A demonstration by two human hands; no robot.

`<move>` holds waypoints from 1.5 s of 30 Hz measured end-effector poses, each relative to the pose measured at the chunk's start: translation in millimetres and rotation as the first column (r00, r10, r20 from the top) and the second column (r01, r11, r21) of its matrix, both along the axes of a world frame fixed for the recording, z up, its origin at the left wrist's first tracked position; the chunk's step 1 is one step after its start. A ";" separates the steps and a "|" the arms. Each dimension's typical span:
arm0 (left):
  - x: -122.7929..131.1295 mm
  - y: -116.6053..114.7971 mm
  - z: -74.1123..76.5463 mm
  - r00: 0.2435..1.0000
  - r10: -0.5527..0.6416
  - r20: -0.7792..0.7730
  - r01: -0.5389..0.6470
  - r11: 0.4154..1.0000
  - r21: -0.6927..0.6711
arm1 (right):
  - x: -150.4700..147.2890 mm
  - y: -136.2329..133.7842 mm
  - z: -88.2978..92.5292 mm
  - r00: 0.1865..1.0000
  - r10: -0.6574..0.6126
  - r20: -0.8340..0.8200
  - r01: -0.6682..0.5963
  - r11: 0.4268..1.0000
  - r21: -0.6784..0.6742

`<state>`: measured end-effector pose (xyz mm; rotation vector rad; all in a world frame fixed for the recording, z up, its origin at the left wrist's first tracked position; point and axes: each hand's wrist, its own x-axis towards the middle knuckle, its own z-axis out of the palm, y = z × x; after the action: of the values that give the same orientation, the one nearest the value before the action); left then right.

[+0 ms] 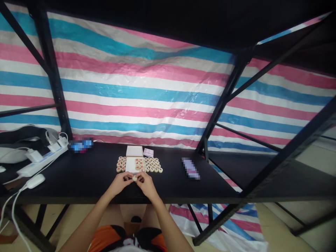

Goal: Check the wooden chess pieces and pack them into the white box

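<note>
Between the fingertips of my left hand [122, 183] and my right hand [145, 183] is a small round xiangqi piece [134, 178]. Both hands pinch it just in front of an open white box [130, 164]. Several red-marked pieces [140, 163] lie in the right part of the box, and its lid [134, 151] is spread out behind. Left of the box, more red-marked pieces [121, 163] are lined up in rows. Dark-marked pieces [153, 165] form rows on the right side. The mark on the held piece cannot be made out.
A small pinkish card or packet [148, 152] lies behind the dark-marked pieces. A blurred flat object [190, 168] is further right on the black table [86, 182]. A white power strip [43, 161] with plugs and cables occupies the left. Black metal posts [222, 108] frame the table.
</note>
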<state>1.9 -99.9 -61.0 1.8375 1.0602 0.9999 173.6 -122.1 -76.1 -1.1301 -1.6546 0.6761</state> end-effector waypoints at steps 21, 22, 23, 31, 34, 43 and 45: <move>-0.4 -1.9 3.5 0.996 -0.015 -0.082 0.016 1.000 0.006 | 0.7 -8.4 11.8 0.998 0.062 0.029 -0.060 0.995 -0.078; -0.2 -2.1 3.6 0.996 -0.016 -0.093 0.018 1.000 0.011 | 0.6 -9.1 12.9 0.998 0.054 0.032 -0.051 0.996 -0.072; -0.1 -2.4 3.7 0.995 -0.017 -0.103 0.019 1.000 0.015 | 0.6 -9.9 14.1 0.998 0.047 0.039 -0.044 0.997 -0.067; -0.5 -2.7 2.5 0.992 0.005 -0.126 -0.002 1.000 0.019 | 0.6 -8.0 12.0 0.997 0.020 0.074 -0.016 0.998 -0.058; 0.3 -1.5 -0.2 0.995 -0.008 -0.101 0.008 1.000 0.003 | 0.9 -5.5 6.7 0.998 0.013 0.069 -0.009 0.998 -0.060; 0.5 0.5 -5.7 0.999 0.017 -0.031 -0.017 1.000 0.000 | -0.2 -9.5 13.1 0.995 0.099 0.014 -0.098 0.993 -0.058; 0.2 0.1 -4.8 1.000 0.013 -0.026 -0.013 1.000 0.004 | -0.1 -9.1 12.3 0.993 0.114 -0.009 -0.114 0.992 -0.060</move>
<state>2.0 -99.8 -65.8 1.8535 1.0876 0.9883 173.5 -131.2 -63.8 -1.0808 -1.7137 0.8066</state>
